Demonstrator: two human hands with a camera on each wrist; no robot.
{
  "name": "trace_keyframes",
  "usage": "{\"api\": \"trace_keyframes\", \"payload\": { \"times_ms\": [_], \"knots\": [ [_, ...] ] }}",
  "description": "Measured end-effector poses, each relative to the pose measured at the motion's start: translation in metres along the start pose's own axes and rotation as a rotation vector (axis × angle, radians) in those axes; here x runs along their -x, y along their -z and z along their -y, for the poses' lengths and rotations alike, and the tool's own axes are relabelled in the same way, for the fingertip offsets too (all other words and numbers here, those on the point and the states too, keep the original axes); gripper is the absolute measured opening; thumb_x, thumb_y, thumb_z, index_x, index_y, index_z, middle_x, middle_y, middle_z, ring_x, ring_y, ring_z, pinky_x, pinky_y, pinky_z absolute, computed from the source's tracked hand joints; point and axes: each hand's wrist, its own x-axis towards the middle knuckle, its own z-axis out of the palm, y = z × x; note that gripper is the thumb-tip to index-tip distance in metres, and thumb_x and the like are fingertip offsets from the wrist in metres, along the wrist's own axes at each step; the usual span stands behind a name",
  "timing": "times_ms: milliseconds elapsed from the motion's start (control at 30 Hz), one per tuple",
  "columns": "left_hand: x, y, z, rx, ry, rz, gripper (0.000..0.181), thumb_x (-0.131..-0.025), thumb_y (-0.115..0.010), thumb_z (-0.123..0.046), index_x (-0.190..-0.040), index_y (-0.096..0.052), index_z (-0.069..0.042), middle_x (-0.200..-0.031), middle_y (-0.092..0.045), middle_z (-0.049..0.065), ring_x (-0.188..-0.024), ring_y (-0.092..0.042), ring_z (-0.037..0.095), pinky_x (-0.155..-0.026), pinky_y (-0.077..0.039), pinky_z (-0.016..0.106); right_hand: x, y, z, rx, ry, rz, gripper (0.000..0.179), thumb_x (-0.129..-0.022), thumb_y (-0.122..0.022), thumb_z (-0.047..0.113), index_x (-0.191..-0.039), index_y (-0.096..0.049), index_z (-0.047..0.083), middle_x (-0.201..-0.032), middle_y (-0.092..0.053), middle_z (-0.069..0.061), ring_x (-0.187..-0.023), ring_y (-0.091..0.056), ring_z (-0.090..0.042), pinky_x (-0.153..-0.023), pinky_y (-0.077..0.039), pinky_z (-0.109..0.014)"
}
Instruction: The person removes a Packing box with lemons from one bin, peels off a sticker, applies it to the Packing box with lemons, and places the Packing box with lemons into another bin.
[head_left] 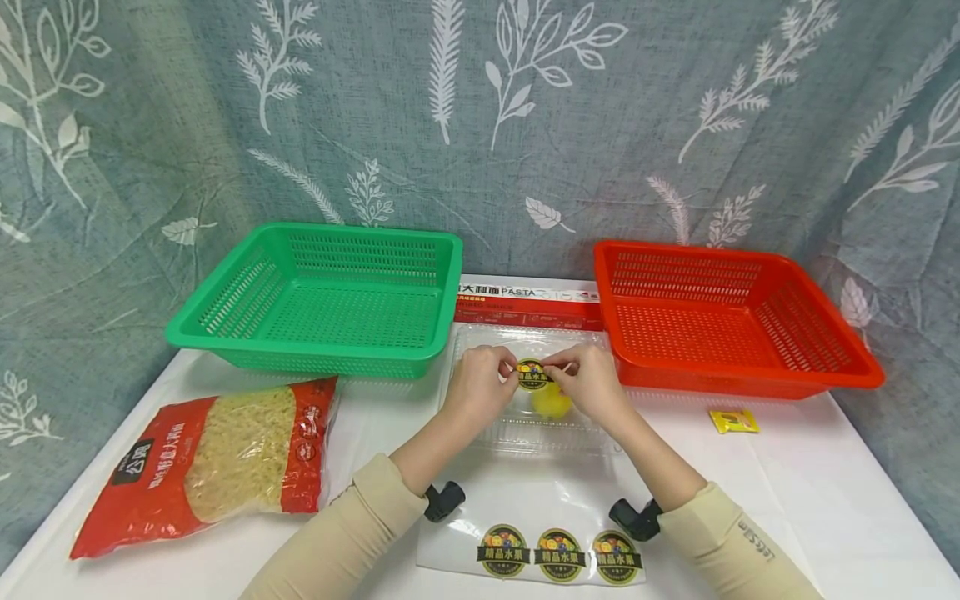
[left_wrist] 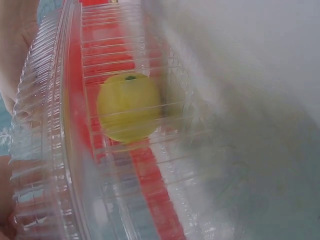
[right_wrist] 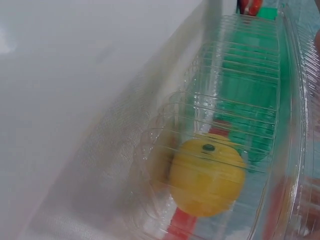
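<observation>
A round black-and-gold fruit sticker (head_left: 532, 375) is stretched between my two hands, close over the lid of a clear plastic box (head_left: 510, 437). My left hand (head_left: 482, 385) pinches its left edge between thumb and fingertips. At the opposite edge, my right hand (head_left: 592, 382) pinches it the same way. Inside the closed box sits a yellow fruit (head_left: 552, 403) with a small green stem end, seen through the ribbed wall in the left wrist view (left_wrist: 129, 107) and the right wrist view (right_wrist: 207, 175). In both wrist views the sticker is out of sight.
A white sheet (head_left: 525, 492) with three more stickers (head_left: 559, 556) lies in front of the box. Behind are a green basket (head_left: 330, 360), a red basket (head_left: 735, 379) and a red-and-white pasta box (head_left: 525, 312). A pasta bag (head_left: 217, 458) lies left, a small yellow packet (head_left: 734, 421) right.
</observation>
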Motion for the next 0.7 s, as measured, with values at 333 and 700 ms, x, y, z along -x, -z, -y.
{"api": "trace_keyframes", "payload": {
  "times_ms": [333, 700],
  "knots": [
    [0.0001, -0.0004, 0.0024, 0.018, -0.007, -0.016, 0.004, -0.078, -0.067, -0.002, -0.082, -0.069, -0.003, -0.068, -0.061, 0.003, -0.062, -0.054, 0.015, -0.053, -0.043, 0.021, 0.0024, 0.0005, 0.0014, -0.031, -0.017, -0.015, 0.011, -0.080, -0.068, 0.002, -0.089, -0.072, 0.000, -0.084, -0.068, -0.013, -0.054, -0.059, -0.015, -0.048, -0.048, -0.023],
    [0.0001, 0.0008, 0.0011, -0.001, -0.009, -0.018, 0.005, -0.077, -0.066, 0.000, -0.080, -0.069, -0.003, -0.067, -0.061, 0.003, -0.062, -0.054, 0.016, -0.054, -0.043, 0.022, 0.0023, -0.0006, -0.0012, -0.094, -0.037, -0.023, 0.011, -0.077, -0.069, -0.002, -0.087, -0.071, -0.002, -0.079, -0.068, -0.013, -0.051, -0.059, -0.015, -0.046, -0.048, -0.022]
  ]
}}
